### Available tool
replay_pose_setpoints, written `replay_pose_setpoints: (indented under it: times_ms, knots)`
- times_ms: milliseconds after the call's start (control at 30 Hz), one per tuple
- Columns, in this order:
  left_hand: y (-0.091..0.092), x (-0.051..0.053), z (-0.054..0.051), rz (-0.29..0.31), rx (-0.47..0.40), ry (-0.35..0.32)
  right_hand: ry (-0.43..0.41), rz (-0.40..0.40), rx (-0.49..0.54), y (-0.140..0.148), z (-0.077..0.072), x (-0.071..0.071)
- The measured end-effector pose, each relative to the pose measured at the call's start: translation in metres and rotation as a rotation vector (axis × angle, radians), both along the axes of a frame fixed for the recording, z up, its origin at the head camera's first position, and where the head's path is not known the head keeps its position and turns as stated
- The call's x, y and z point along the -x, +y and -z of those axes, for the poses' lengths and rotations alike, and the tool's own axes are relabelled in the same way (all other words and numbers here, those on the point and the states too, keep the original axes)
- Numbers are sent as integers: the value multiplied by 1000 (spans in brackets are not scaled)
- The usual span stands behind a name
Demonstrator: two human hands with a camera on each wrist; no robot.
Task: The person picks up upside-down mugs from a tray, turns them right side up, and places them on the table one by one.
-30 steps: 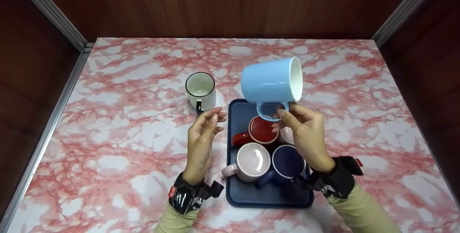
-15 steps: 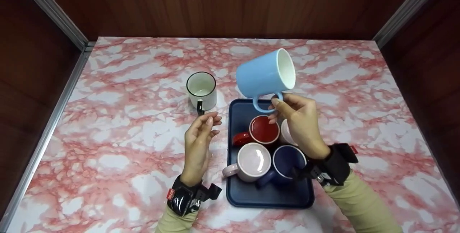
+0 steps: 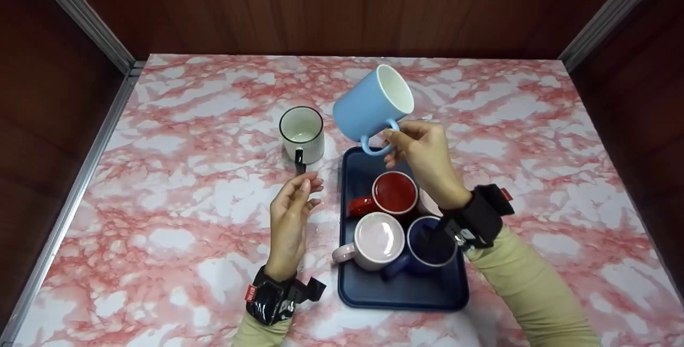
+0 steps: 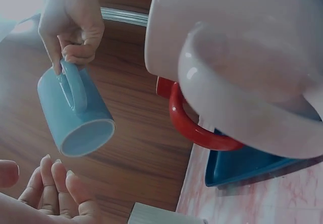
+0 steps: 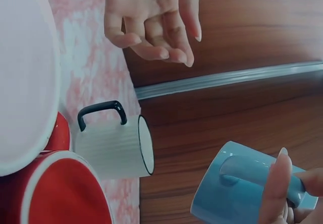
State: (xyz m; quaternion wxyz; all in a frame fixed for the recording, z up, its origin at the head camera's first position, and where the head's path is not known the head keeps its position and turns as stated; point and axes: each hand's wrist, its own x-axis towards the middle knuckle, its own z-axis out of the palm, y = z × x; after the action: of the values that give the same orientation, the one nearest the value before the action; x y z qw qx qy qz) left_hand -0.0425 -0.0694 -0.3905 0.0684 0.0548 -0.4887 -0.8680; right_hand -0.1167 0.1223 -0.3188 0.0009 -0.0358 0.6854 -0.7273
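Observation:
A light blue mug (image 3: 368, 103), white inside, hangs tilted in the air above the back end of the dark blue tray (image 3: 403, 293). My right hand (image 3: 427, 162) pinches it by the handle, as the left wrist view also shows. The left hand (image 3: 288, 218) hovers left of the tray with fingers loosely bent and nothing in them. Just beyond its fingertips stands a white mug (image 3: 310, 146) with a black rim and black handle, upright on the table. On the tray stand a red mug (image 3: 394, 193), a pale pink mug (image 3: 378, 240) and a navy blue mug (image 3: 425, 243).
Another pale mug (image 3: 429, 203) on the tray is partly hidden behind the right hand. The table (image 3: 187, 186) has a red and white marbled top. Brown wood-look panels (image 3: 342, 10) with metal edge strips enclose its back and sides.
My right hand has carried the light blue mug left and toward the back, and its mouth has turned more upward. The left hand has drawn slightly back. The mugs on the tray stay put.

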Motion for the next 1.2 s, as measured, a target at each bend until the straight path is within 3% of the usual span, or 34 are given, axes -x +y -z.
replay_pose_setpoints:
  times_ms: [200, 333, 433, 567, 633, 900, 1133, 1200]
  knots:
    - [-1, -2, 4, -2, 8, -17, -49, 12, -76, -10, 4, 18]
    - [-2, -1, 13, 4, 19, 35, -85, 49, -162, -15, 8, 29]
    - [-5, 4, 35, 26, -4, 118, -106, 70, -254, -20, 10, 38]
    - [-8, 12, 58, 43, -16, 164, -123, 76, -370, -28, 13, 48]
    - [-9, 13, 61, 42, -6, 160, -139, 80, -397, -32, 14, 53]
    - [-9, 10, 57, 27, 27, 132, -180, 93, -466, -44, 15, 66]
    - [-5, -2, 13, -9, -8, -29, -234, 109, -515, -50, 21, 76]
    - [-6, -2, 11, -11, -17, -26, -248, 124, -542, -52, 24, 80]
